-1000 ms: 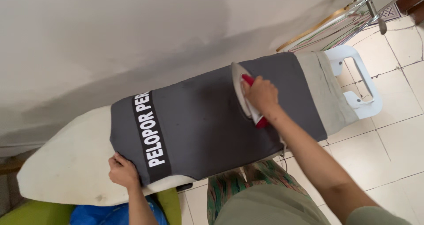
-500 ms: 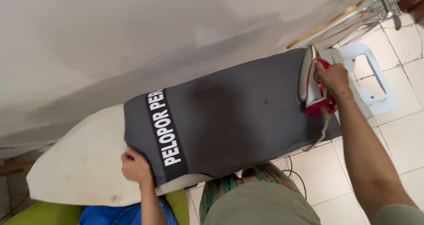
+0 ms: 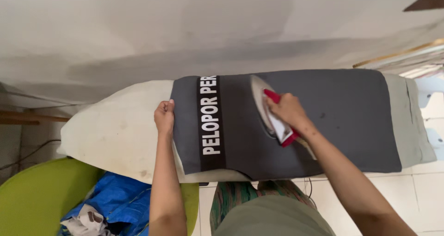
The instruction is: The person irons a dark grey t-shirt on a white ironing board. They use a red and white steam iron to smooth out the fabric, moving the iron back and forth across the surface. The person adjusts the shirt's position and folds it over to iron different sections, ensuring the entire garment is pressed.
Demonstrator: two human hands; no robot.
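Dark grey soft cloth garment with a black band of white lettering lies flat over a long padded off-white ironing board set against a pale wall. Right hand is closed round the red handle of a white-and-red electric iron, soleplate down on the cloth near the middle, just right of the lettered band. Left hand has fingers curled shut on the garment's left edge, pinning it to the board. Cloth looks thin, limp and light, likely to slide or bunch under the iron unless held taut at an edge, so the hem where the left hand sits is a sensible hold. Iron looks fairly heavy and rigid, with a hot base, so take it by the handle only. Below the board: a lime green rounded chair or tub with a crumpled blue plastic sheet beside it, and white floor tiles at right.
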